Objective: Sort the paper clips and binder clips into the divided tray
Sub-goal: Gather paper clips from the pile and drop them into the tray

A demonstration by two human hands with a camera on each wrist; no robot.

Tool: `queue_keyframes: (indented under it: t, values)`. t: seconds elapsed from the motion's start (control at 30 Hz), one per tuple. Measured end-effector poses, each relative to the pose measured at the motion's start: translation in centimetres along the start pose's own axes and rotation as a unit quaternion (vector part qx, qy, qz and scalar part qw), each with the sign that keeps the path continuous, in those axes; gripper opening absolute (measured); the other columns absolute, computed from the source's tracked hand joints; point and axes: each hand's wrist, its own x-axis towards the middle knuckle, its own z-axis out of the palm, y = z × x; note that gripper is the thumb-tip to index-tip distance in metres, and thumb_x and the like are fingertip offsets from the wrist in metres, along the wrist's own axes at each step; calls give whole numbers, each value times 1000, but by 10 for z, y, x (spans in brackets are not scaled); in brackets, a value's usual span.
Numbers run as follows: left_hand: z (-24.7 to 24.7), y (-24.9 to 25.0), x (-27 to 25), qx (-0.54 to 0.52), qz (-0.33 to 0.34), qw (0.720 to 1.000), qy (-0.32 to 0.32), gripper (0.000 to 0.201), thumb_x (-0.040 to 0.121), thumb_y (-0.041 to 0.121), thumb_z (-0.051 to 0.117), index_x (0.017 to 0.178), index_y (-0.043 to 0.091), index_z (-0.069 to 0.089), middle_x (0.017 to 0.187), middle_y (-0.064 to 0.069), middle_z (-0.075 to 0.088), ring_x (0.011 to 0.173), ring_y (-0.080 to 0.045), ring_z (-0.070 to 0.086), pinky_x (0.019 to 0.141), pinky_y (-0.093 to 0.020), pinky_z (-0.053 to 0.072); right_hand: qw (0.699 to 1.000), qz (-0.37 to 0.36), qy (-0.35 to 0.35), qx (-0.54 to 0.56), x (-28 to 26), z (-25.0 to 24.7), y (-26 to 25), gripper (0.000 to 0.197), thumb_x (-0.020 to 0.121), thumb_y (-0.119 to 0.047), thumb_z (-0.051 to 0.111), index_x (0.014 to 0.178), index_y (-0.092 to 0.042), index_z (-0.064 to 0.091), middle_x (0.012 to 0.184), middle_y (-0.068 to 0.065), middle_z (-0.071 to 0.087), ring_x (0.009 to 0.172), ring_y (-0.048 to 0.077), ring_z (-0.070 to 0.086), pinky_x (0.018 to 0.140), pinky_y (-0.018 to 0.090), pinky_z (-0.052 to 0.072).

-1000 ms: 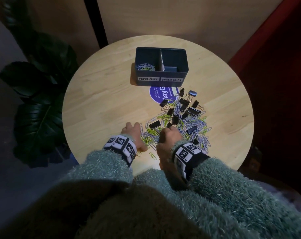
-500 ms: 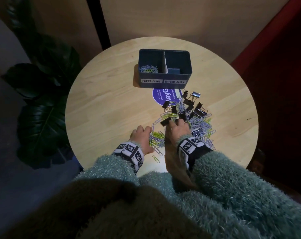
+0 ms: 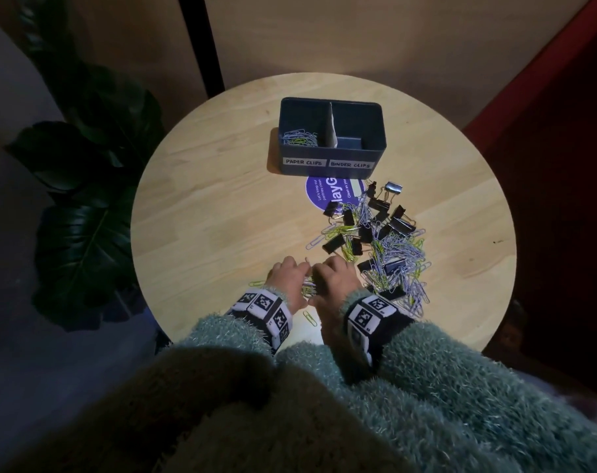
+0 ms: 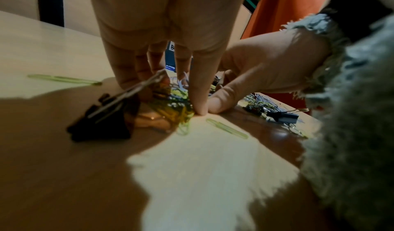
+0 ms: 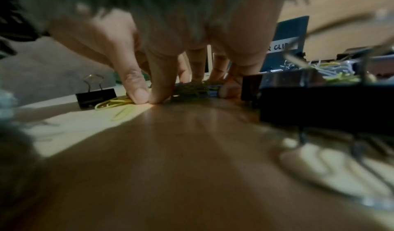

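Observation:
A dark divided tray (image 3: 331, 158) stands at the back of the round table, labelled PAPER CLIPS and BINDER CLIPS. Paper clips (image 3: 299, 138) lie in its left compartment; the right one shows only its floor. A mixed pile (image 3: 375, 240) of black binder clips and green and silver paper clips lies in front of it. My left hand (image 3: 287, 278) and right hand (image 3: 334, 281) meet near the front edge. Their fingers curl round a small bunch of paper clips (image 4: 177, 103) on the tabletop. A black binder clip (image 4: 102, 121) sits just beside my left fingers (image 4: 127, 76).
A purple round sticker (image 3: 324, 196) lies between tray and pile. One green paper clip (image 3: 310, 318) lies loose near my wrists, another (image 4: 64, 79) to the left. Bare wood (image 3: 222, 199) spreads on the left. A dark plant (image 3: 85, 199) stands beside the table, a red surface (image 3: 546, 131) on the right.
My right hand has pulled back from the pile towards me and to the left, dragging paper clips along. It now touches my left hand, which has barely moved.

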Motion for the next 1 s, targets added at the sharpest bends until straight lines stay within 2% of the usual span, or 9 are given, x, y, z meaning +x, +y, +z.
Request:
queue_keyframes:
  t: [0.17, 0.3, 0.47, 0.57, 0.67, 0.8, 0.83, 0.9, 1.0]
  values:
    - [4, -3, 0, 21, 11, 1000, 17, 28, 88, 8, 55, 116, 12, 52, 120, -10, 48, 115, -30, 43, 94, -35, 38, 999, -26, 16, -10, 1, -1, 3, 37, 88, -21, 60, 124, -15, 55, 122, 7, 51, 119, 27, 41, 100, 34, 37]
    - [0, -5, 7, 25, 1, 999, 35, 33, 93, 4, 45, 124, 13, 53, 124, -10, 51, 118, -31, 42, 98, -37, 38, 999, -34, 27, 27, 6, -10, 6, 31, 89, -16, 59, 120, -10, 63, 117, 11, 59, 113, 27, 52, 99, 33, 41]
    - [-11, -7, 20, -29, -27, 999, 36, 36, 93, 0, 43, 125, 11, 55, 128, -13, 54, 118, -32, 48, 97, -36, 42, 994, 39, 8, 101, 14, -28, 7, 30, 90, -16, 60, 120, -13, 64, 121, 8, 65, 112, 22, 59, 101, 27, 41]
    - [-16, -11, 24, -127, -64, 988, 55, 29, 93, 2, 48, 118, 9, 60, 121, -14, 60, 109, -29, 58, 89, -32, 46, 973, 92, 11, 212, 18, -36, 13, 28, 85, -20, 67, 112, -12, 68, 114, 4, 68, 108, 19, 62, 99, 26, 45]
    - [-18, -17, 27, -269, -76, 956, 87, 18, 89, 2, 55, 101, 9, 66, 107, -18, 66, 89, -34, 63, 77, -35, 51, 930, 130, 18, 342, 25, -49, 18, 23, 80, -15, 72, 102, -11, 71, 102, 6, 71, 94, 20, 66, 92, 36, 53]
    - [-31, -22, 40, -360, -60, 925, 104, 25, 87, 0, 56, 78, 22, 61, 90, -24, 65, 63, -25, 54, 61, -36, 46, 870, 135, 23, 474, 33, -79, 13, 16, 85, -2, 64, 101, -4, 65, 84, 7, 66, 63, 14, 59, 55, 21, 53]
    - [-38, -22, 44, -372, -59, 920, 106, 28, 87, 1, 55, 75, 25, 60, 83, -21, 63, 58, -25, 52, 58, -36, 45, 862, 128, 25, 489, 35, -89, 10, 14, 86, -1, 62, 100, -4, 65, 83, 7, 65, 62, 14, 59, 52, 19, 51]
    - [-59, -19, 52, -402, -65, 906, 117, 30, 88, 3, 55, 73, 28, 60, 76, -12, 58, 51, -23, 49, 54, -36, 44, 861, 113, 41, 494, 45, -110, 7, 16, 86, -5, 63, 101, -5, 66, 85, 6, 65, 68, 15, 61, 59, 21, 53]
    - [-104, -9, 62, -411, -47, 900, 140, 20, 91, 5, 55, 81, 21, 62, 84, -9, 60, 53, -17, 53, 57, -35, 46, 861, 74, 82, 497, 65, -142, 1, 7, 85, -8, 65, 89, -13, 69, 82, 3, 67, 70, 14, 62, 68, 24, 55]
